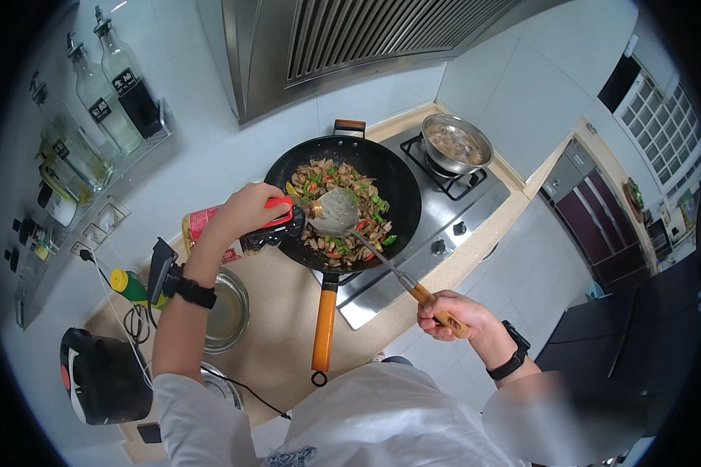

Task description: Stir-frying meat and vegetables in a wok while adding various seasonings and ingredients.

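Observation:
My left hand (248, 207) grips a bottle of dark sauce (271, 233) by its red handle. The bottle lies tilted on its side, its neck at the edge of a metal wok spatula (336, 213). Whether sauce is flowing I cannot tell. My right hand (453, 315) holds the spatula by its wooden handle. The spatula's blade is over sliced meat with green and red peppers (377, 201) in a black wok (406, 210). This wok sits on the stove with its orange handle (323, 333) towards me.
A steel pot of simmering liquid (455, 143) stands on the right burner of the gas stove (409, 262). Left are a metal bowl (231, 309), a black rice cooker (111, 379), cables and a green bottle (131, 286). Glass bottles (131, 87) line a wall shelf; a range hood (350, 52) overhangs.

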A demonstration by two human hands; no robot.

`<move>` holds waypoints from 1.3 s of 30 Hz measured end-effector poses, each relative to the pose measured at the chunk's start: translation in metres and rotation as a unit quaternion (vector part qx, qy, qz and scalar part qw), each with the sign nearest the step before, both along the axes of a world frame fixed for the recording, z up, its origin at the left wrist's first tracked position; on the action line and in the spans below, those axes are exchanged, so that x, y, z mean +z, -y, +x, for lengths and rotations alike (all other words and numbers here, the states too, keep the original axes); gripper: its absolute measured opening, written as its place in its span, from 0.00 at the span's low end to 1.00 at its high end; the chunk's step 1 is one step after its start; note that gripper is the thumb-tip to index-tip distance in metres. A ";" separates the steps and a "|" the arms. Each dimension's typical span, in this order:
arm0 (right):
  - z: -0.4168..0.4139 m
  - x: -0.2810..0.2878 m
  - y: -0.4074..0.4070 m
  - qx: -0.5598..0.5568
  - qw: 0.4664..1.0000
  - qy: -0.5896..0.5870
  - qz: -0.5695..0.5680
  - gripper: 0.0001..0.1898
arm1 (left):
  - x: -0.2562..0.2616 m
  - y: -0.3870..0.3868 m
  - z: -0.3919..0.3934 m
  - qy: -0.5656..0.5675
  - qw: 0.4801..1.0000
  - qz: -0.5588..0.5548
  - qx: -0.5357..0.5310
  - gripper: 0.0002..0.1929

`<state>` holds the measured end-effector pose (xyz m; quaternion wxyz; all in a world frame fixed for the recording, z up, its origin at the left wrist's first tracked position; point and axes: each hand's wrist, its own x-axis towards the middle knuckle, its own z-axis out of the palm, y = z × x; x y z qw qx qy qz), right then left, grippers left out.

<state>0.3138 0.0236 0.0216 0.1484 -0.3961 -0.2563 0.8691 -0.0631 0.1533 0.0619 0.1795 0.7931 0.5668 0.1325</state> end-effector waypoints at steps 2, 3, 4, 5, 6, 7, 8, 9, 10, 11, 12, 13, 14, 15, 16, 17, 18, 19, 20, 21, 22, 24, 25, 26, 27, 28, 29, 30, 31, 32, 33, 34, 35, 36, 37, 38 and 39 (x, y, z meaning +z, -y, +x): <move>-0.001 0.001 0.000 0.001 1.000 -0.006 -0.002 0.08 | -0.001 -0.001 -0.001 -0.003 1.000 0.000 0.002 0.15; -0.001 0.000 0.000 0.001 1.000 -0.006 -0.002 0.08 | -0.001 -0.002 -0.001 -0.005 1.000 0.000 0.004 0.15; -0.001 0.000 0.000 0.000 1.000 -0.010 -0.001 0.08 | -0.001 -0.002 -0.001 -0.005 1.000 0.000 0.004 0.15; -0.002 -0.001 0.000 -0.002 1.000 -0.014 0.000 0.08 | 0.000 -0.003 -0.001 -0.016 1.000 0.000 0.007 0.15; -0.001 -0.001 0.000 -0.002 1.000 -0.014 0.000 0.08 | 0.002 -0.003 -0.001 -0.026 1.000 0.000 0.010 0.15; -0.001 -0.001 0.000 -0.001 1.000 -0.015 0.001 0.08 | 0.003 -0.003 0.000 -0.026 1.000 -0.001 0.010 0.15; -0.001 -0.001 0.000 -0.001 1.000 -0.017 0.001 0.08 | 0.005 -0.002 0.001 -0.027 1.000 0.000 0.010 0.15; -0.001 -0.001 0.000 -0.001 1.000 -0.017 0.001 0.08 | 0.006 -0.002 0.001 -0.028 1.000 0.000 0.010 0.15; -0.001 -0.001 0.000 -0.002 1.000 -0.020 -0.001 0.08 | 0.007 -0.002 0.002 -0.028 1.000 0.000 0.010 0.15; -0.001 -0.001 0.000 -0.003 1.000 -0.022 -0.002 0.08 | 0.008 -0.002 0.002 -0.031 0.999 0.001 0.010 0.15; 0.000 -0.002 0.000 -0.002 1.000 -0.022 -0.002 0.08 | 0.009 -0.001 0.003 -0.033 0.999 0.002 0.011 0.15; 0.000 -0.002 0.001 -0.002 1.000 -0.024 -0.005 0.08 | 0.010 -0.001 0.003 -0.033 0.999 0.002 0.011 0.15; 0.000 -0.003 0.001 -0.002 1.000 -0.025 -0.007 0.08 | 0.010 -0.001 0.003 -0.038 0.999 0.007 0.010 0.15; 0.000 -0.002 0.001 -0.001 1.000 -0.025 -0.007 0.08 | 0.011 -0.001 0.002 -0.044 0.999 0.011 0.010 0.15; 0.000 -0.002 0.001 0.000 1.000 -0.028 -0.007 0.08 | 0.011 -0.001 0.002 -0.044 0.999 0.011 0.010 0.15; 0.000 -0.001 0.001 0.001 0.999 -0.031 -0.006 0.08 | 0.011 -0.002 0.001 -0.048 0.999 0.006 0.011 0.16; 0.000 -0.001 0.001 0.001 0.999 -0.031 -0.006 0.08 | 0.012 -0.002 0.001 -0.052 0.999 0.001 0.010 0.17; 0.000 -0.001 0.001 0.003 1.000 -0.030 -0.003 0.08 | 0.012 -0.002 0.002 -0.052 0.999 0.001 0.011 0.17; 0.001 -0.002 0.001 0.006 1.000 -0.029 0.000 0.08 | 0.013 -0.002 0.002 -0.049 0.999 -0.003 0.013 0.17; 0.001 -0.002 0.001 0.006 1.000 -0.029 0.000 0.08 | 0.014 -0.002 0.002 -0.047 0.999 -0.007 0.015 0.17; 0.002 -0.002 0.001 0.005 1.000 -0.030 -0.001 0.08 | 0.014 -0.002 0.002 -0.047 0.999 -0.007 0.015 0.17; 0.002 -0.002 0.001 0.004 1.000 -0.031 -0.003 0.08 | 0.015 -0.002 0.002 -0.033 0.999 0.003 -0.001 0.15; 0.002 -0.002 0.001 0.004 0.999 -0.031 -0.003 0.08 | 0.016 -0.002 0.002 -0.033 0.999 0.003 -0.001 0.15; 0.003 -0.002 0.001 0.003 0.999 -0.032 -0.002 0.08 | 0.017 -0.001 0.003 -0.035 0.999 0.000 0.001 0.15; 0.003 -0.002 0.001 0.003 0.999 -0.032 -0.002 0.08 | 0.018 -0.001 0.004 -0.038 0.999 -0.003 0.004 0.15; 0.003 -0.002 0.001 0.000 0.999 -0.035 -0.005 0.08 | 0.020 0.000 0.005 -0.038 0.999 -0.003 0.003 0.15; 0.003 -0.002 0.001 -0.003 0.999 -0.038 -0.008 0.08 | 0.021 0.001 0.007 -0.045 0.999 -0.001 0.007 0.15; 0.004 -0.002 0.001 -0.003 0.999 -0.038 -0.007 0.08 | 0.023 0.001 0.007 -0.052 0.999 0.001 0.011 0.15; 0.004 -0.003 0.001 -0.002 0.999 -0.042 -0.011 0.07 | 0.023 0.001 0.007 -0.053 0.999 0.002 0.012 0.15; 0.005 -0.003 0.002 -0.001 0.999 -0.045 -0.014 0.07 | 0.022 0.001 0.006 -0.052 0.999 0.006 0.010 0.15; 0.006 -0.003 0.002 -0.002 0.999 -0.045 -0.014 0.07 | 0.021 0.000 0.006 -0.051 0.999 0.010 0.007 0.15; 0.007 -0.003 0.002 -0.005 0.999 -0.050 -0.018 0.07 | 0.021 -0.001 0.005 -0.051 0.999 0.010 0.006 0.15; 0.008 -0.003 0.003 -0.008 0.998 -0.055 -0.023 0.07 | 0.021 -0.003 0.005 -0.032 0.999 0.001 0.003 0.15; 0.008 -0.002 0.003 -0.008 0.998 -0.055 -0.023 0.07 | 0.021 -0.003 0.003 -0.014 1.000 -0.008 0.000 0.14; 0.009 -0.001 0.004 -0.008 0.998 -0.059 -0.024 0.07 | 0.019 -0.003 0.001 -0.015 1.000 -0.008 0.000 0.14; 0.010 0.001 0.005 -0.009 0.998 -0.064 -0.025 0.07 | 0.016 -0.003 -0.001 0.015 0.999 -0.031 0.009 0.14; 0.011 0.002 0.006 -0.009 0.998 -0.064 -0.025 0.07 | 0.013 -0.004 -0.004 0.046 0.997 -0.055 0.017 0.14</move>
